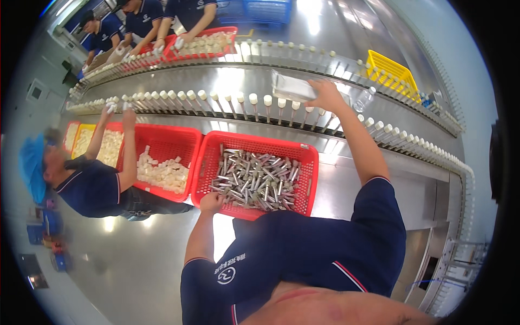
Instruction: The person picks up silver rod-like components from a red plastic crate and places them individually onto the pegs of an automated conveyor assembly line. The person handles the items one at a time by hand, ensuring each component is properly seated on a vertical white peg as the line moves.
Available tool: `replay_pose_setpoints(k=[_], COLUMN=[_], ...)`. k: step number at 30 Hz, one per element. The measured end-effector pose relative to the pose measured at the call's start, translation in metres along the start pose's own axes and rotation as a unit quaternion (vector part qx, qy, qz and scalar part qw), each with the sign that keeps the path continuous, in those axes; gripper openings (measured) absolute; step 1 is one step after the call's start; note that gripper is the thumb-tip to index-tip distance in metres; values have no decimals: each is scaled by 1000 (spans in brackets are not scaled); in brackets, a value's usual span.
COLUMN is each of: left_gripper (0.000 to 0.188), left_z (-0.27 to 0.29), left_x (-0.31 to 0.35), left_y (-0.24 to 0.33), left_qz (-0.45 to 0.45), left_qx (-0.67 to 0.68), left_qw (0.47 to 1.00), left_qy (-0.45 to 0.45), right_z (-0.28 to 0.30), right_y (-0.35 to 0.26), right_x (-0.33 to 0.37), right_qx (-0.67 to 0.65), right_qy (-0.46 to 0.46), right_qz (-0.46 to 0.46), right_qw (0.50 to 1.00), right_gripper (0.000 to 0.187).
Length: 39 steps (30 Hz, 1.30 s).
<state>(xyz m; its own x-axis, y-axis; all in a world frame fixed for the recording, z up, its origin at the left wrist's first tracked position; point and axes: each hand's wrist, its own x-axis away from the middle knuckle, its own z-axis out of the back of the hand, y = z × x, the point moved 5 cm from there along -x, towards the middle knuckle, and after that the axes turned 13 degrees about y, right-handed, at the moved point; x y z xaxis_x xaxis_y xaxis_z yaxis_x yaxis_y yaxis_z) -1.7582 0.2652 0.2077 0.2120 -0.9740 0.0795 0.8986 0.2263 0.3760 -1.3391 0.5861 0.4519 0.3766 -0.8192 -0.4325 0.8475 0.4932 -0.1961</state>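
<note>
My right hand (326,96) reaches out over the conveyor line, its fingers closed on the end of a clear, whitish rectangular box (292,88). The box is above the metal strip between two rows of upright rods with white caps (267,101). Close to my body, my left hand (212,202) is closed at the near left corner of a red plastic basket (310,179), on its rim. Many loose silver metal rods with thicker, duller ends (260,181) lie heaped in that basket.
Left of my basket stands another red basket (196,142) with white blocks. A co-worker in a blue cap (89,184) handles rods there. Several people work across the line beside a red basket (234,40). A clear container (364,99) and yellow crate (392,69) are right.
</note>
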Motion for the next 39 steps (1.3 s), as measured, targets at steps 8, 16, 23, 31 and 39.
replay_pose_setpoints(k=[8, 16, 23, 31, 39], left_gripper=[31, 28, 32, 31, 32], left_z=[8, 40, 43, 44, 41], left_x=[34, 42, 31, 25, 11], left_y=[-26, -34, -27, -33, -19], left_qz=[30, -10, -10, -25, -31], left_qx=[-49, -16, -10, -11, -7], left_qw=[998, 1000, 1000, 1000, 999], left_qy=[-34, 4, -2, -13, -3], right_z=[-1, 43, 64, 65, 78], right_y=[-31, -76, -46, -53, -32], right_x=[42, 51, 53, 64, 62], right_qx=[34, 25, -26, 41, 51], right_qy=[-88, 2, 0, 14, 65], right_qz=[18, 22, -27, -70, -64], right_qw=[995, 999, 999, 997, 995], right_gripper=[82, 81, 79, 78, 80])
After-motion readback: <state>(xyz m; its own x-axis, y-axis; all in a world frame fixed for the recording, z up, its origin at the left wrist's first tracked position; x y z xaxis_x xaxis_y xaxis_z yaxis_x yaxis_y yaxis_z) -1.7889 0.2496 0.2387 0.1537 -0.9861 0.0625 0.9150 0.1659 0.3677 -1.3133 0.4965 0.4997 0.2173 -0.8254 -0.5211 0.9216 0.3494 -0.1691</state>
